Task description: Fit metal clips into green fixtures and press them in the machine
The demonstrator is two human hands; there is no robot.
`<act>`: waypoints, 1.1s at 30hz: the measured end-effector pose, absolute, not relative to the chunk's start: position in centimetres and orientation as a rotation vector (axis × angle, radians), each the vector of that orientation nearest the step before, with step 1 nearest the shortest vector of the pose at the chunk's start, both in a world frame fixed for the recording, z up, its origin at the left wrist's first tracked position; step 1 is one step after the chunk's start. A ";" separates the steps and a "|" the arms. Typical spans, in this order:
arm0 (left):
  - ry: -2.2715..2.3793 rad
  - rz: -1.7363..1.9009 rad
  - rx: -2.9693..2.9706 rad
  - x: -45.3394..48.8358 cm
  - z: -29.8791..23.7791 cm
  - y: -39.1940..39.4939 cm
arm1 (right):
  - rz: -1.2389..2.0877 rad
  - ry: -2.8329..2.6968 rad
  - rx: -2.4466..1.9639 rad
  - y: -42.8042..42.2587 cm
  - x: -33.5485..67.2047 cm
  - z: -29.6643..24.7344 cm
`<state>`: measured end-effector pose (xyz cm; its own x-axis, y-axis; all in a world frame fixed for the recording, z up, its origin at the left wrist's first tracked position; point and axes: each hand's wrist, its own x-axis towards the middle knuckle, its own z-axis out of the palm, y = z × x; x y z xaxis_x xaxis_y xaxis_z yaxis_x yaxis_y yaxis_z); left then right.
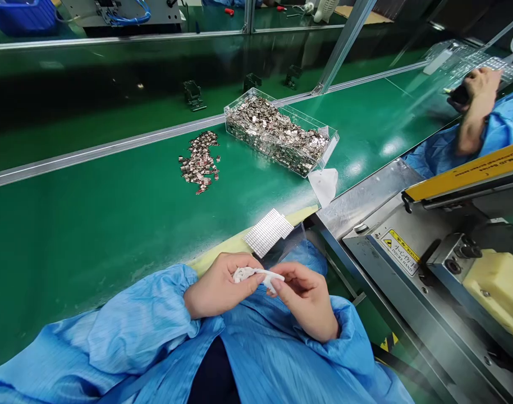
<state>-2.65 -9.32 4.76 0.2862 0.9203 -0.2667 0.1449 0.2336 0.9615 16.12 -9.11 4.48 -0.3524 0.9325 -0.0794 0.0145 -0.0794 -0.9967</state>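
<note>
A crumpled, soft white piece (243, 273) stretches between my two hands, close in front of my blue smock. It looks like thin cloth or rubber, but its exact kind is unclear. My left hand (223, 285) is closed round the bunched end, thumb on top. Thumb and fingers of my right hand (307, 300) pinch the flatter end. Just beyond them, a silver sheet of small squares in a grid (267, 233) lies at the bench edge, over a yellow strip (225, 247). Neither hand touches that sheet.
On the green bench (92, 224) lies a loose pile of small metal parts (201, 160). A clear plastic box (331, 147) full of similar parts stands behind. To the right is a metal machine (391, 280) with a hand-injury warning label. A co-worker's hand (481, 84) shows at far right.
</note>
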 end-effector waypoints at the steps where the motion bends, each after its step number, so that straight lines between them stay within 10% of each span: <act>1: 1.167 0.746 1.238 -2.6 4.8 -9.3 | 1.525 -1.448 -1.089 -9.1 16.1 4.4; 33: 1.072 1.270 2.461 -3.2 3.2 -10.3 | 1.588 -1.190 -1.102 -9.8 14.4 4.0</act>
<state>-3.23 -10.33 3.16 0.3784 0.6672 0.6416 0.5207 -0.7265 0.4484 14.44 -9.80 3.96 -0.2565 0.9537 -0.1569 -0.1172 -0.1918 -0.9744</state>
